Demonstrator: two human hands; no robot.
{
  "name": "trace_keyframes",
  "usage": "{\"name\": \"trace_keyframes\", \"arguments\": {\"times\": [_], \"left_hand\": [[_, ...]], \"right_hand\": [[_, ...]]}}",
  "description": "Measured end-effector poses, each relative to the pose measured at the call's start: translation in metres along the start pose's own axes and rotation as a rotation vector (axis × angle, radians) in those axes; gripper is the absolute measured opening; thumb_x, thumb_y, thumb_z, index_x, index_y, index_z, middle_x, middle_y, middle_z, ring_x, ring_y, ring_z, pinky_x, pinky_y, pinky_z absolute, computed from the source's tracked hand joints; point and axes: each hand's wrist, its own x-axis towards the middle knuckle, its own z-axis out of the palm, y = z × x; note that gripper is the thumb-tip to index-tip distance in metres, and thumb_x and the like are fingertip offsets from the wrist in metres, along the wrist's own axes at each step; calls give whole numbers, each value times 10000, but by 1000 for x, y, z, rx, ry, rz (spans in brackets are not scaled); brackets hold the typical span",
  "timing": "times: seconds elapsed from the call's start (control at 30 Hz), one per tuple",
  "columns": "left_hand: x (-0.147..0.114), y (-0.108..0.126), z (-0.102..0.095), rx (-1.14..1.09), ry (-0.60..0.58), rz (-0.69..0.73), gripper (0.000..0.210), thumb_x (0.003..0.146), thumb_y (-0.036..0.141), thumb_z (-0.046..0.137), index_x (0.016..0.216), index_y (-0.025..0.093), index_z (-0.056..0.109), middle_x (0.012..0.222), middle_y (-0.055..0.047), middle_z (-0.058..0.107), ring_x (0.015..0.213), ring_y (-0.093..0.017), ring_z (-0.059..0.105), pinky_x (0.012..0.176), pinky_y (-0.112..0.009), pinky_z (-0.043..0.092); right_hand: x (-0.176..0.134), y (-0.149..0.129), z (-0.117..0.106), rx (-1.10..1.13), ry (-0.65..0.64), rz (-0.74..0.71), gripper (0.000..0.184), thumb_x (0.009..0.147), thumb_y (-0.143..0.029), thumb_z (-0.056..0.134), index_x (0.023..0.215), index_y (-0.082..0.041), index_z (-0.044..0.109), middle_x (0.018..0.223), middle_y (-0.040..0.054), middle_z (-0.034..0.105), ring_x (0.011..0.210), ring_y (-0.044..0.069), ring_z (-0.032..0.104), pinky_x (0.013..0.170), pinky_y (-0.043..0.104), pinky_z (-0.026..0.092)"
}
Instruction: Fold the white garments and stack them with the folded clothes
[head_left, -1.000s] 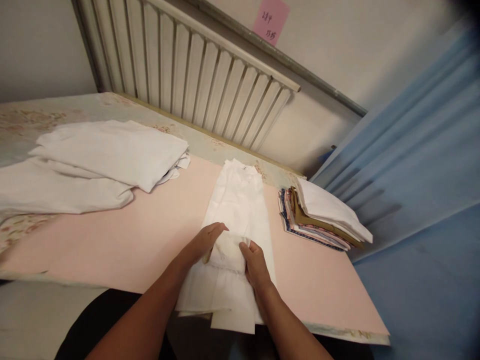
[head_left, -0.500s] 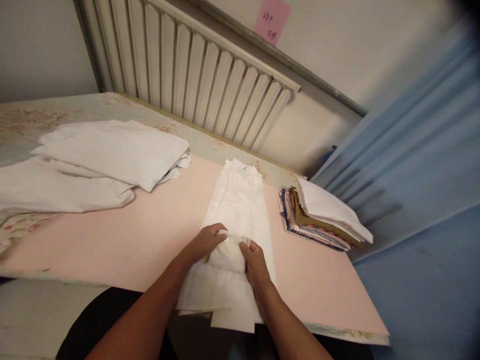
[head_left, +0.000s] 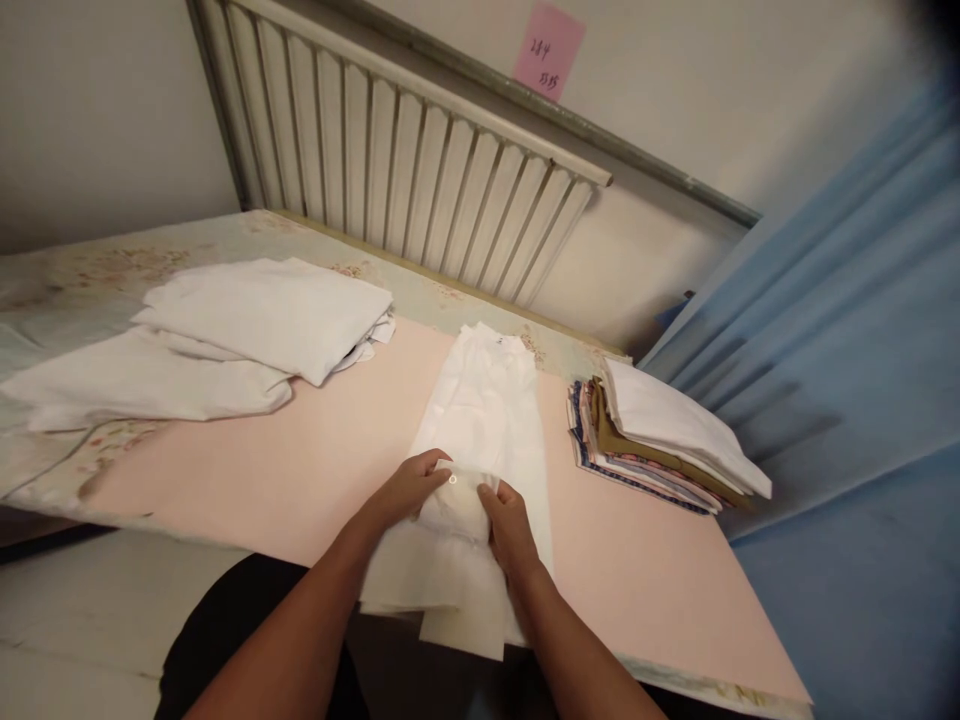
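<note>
A white garment (head_left: 480,395), likely a shirt, lies lengthwise on a pink sheet, its neck end away from me. Near the front edge, both hands grip a white cuff (head_left: 459,505) with a small round button on it. My left hand (head_left: 411,488) pinches the cuff's left end between thumb and fingers. At its right end, my right hand (head_left: 511,522) is closed with the thumb on top. White fabric hangs below the cuff over the table's edge. Some fingertips are hidden behind the cloth.
White folded cloth (head_left: 262,310) lies on the left. To the right stands a stack of folded garments (head_left: 660,435), white on top. The pink sheet (head_left: 337,440) covers a flowered tablecloth (head_left: 202,235). Behind are a radiator (head_left: 420,170) and, at right, a blue curtain (head_left: 847,300).
The view has shifted a little, so the table and stacks appear slightly further right. Both hands keep their hold on the cuff; the hanging fabric has moved slightly.
</note>
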Motion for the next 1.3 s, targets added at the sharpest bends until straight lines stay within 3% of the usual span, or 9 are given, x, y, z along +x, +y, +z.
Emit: {"name": "trace_keyframes", "arguments": {"times": [0.17, 0.37, 0.6, 0.73, 0.87, 0.93, 1.03, 1.13, 1.3], "left_hand": [[-1, 3, 5, -53, 62, 1, 281, 766, 413, 554, 937, 192, 587, 678, 45, 553, 519, -90, 490, 461, -199, 365], [-16, 18, 12, 21, 123, -35, 278, 755, 436, 542, 876, 188, 572, 632, 59, 499, 487, -87, 417, 432, -200, 290], [-58, 36, 18, 91, 145, 11, 308, 766, 457, 546, 863, 167, 587, 727, 17, 568, 672, -147, 522, 594, -245, 408], [-90, 38, 17, 210, 51, 14, 282, 789, 422, 540, 923, 185, 614, 830, 1, 631, 778, -172, 573, 683, -263, 444], [-121, 45, 4, 304, -216, 18, 381, 738, 366, 643, 1100, 248, 629, 1099, -11, 662, 1002, -199, 597, 861, -278, 449], [-128, 51, -3, 301, -278, 12, 439, 754, 376, 640, 1178, 267, 607, 1236, -23, 626, 1125, -217, 565, 953, -303, 425], [-123, 53, -3, 389, -88, 41, 441, 838, 442, 536, 1224, 236, 588, 1321, -55, 584, 1227, -229, 513, 1055, -354, 367], [-100, 45, 15, 595, 169, 99, 504, 894, 471, 418, 1289, 184, 543, 1370, -92, 545, 1283, -235, 471, 1104, -399, 322], [-57, 13, 60, 1000, 227, 302, 482, 934, 348, 346, 1358, 160, 478, 1502, -101, 370, 1418, -239, 251, 1141, -455, 258]], "right_hand": [[2, 0, -1, -24, -26, 4, 405, 787, -440, 616, 1054, -142, 674, 808, 33, 696, 706, 178, 595, 637, 277, 471], [-2, -11, 1, -33, -49, -7, 384, 766, -434, 623, 1021, -152, 679, 782, 27, 692, 693, 184, 597, 639, 287, 475], [-28, -40, 3, -358, -90, -220, 213, 803, -356, 572, 803, -182, 694, 704, -18, 642, 663, 153, 542, 614, 257, 418], [-55, -49, 0, -452, -210, -323, 196, 821, -305, 562, 895, -217, 720, 810, -7, 695, 744, 173, 603, 692, 279, 457], [-87, -51, -12, -542, -369, -396, 247, 794, -316, 640, 1023, -251, 707, 999, 15, 702, 923, 206, 630, 851, 328, 478], [-97, -51, -20, -560, -412, -416, 279, 817, -356, 639, 1071, -252, 690, 1046, 26, 691, 969, 210, 626, 879, 331, 480], [-100, -45, -29, -611, -354, -472, 273, 905, -362, 533, 1107, -243, 672, 1078, 40, 684, 1013, 203, 623, 914, 337, 481], [-90, -30, -33, -768, -213, -585, 292, 935, -295, 467, 1156, -227, 645, 1157, 66, 661, 1099, 213, 594, 977, 385, 466], [-75, 3, -34, -1125, -189, -774, 495, 854, -192, 562, 1343, -176, 492, 1438, 135, 439, 1371, 289, 333, 1105, 533, 317]]}}
